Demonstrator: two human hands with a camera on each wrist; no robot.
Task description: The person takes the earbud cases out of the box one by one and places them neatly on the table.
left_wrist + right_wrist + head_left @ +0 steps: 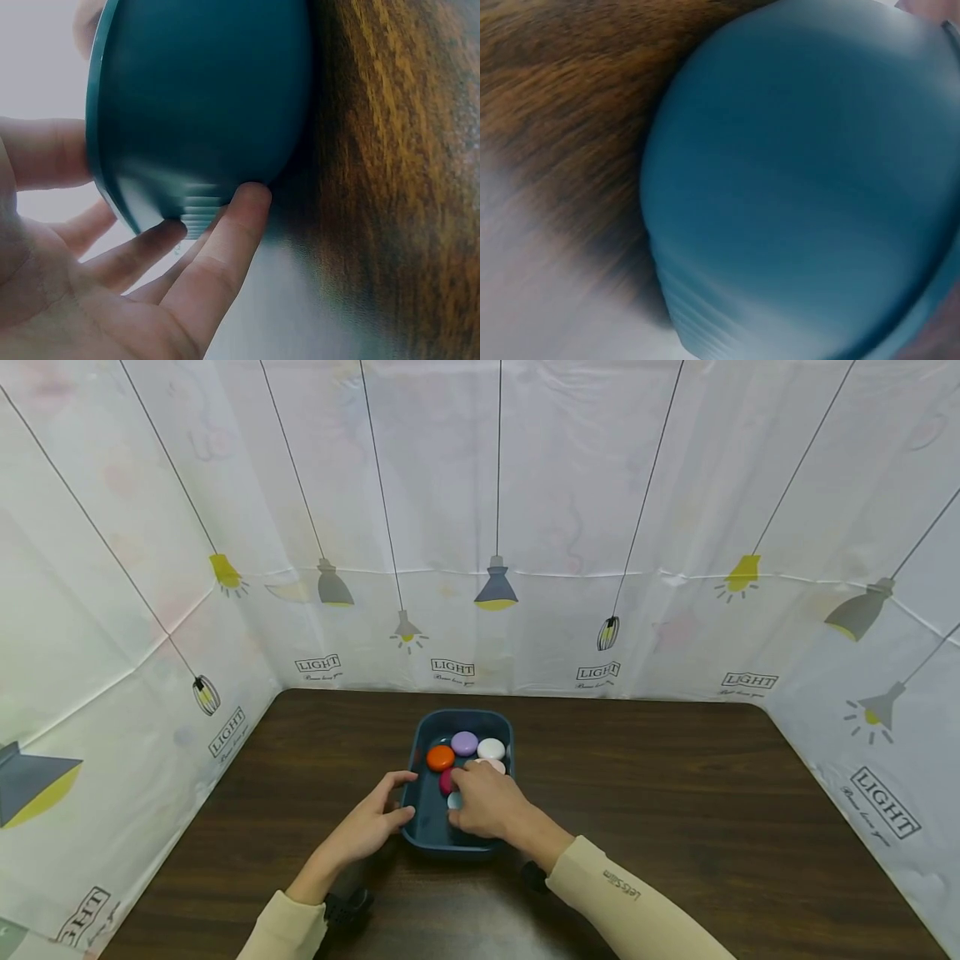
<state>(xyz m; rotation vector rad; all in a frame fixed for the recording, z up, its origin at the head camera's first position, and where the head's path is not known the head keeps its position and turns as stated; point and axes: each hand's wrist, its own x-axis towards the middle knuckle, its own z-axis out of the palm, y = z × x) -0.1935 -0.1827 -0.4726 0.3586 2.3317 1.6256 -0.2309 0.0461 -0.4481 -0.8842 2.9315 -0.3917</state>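
A dark blue-green rectangular tray (420, 837) with rounded corners stands on the table. Inside lie smooth, rounded discs: lilac (464, 743), white (491, 749), orange (440, 758), and a magenta one (447, 782) partly behind fingers. A pale pinkish disc (495, 766) shows beyond the knuckles. My right hand (483, 797) reaches into the tray, its index finger and thumb at either side of a light blue disc (454, 800). My left hand (367, 823) holds the tray's left side, thumb at the rim and fingers (225, 255) against the outer wall. The right wrist view shows mostly the tray's outer wall (795, 172).
The dark wooden table (637, 793) extends around the tray. A white sheet (562, 510) printed with hanging lamps stands behind the table and along both sides. Dark wrist bands (347, 906) show at both cuffs.
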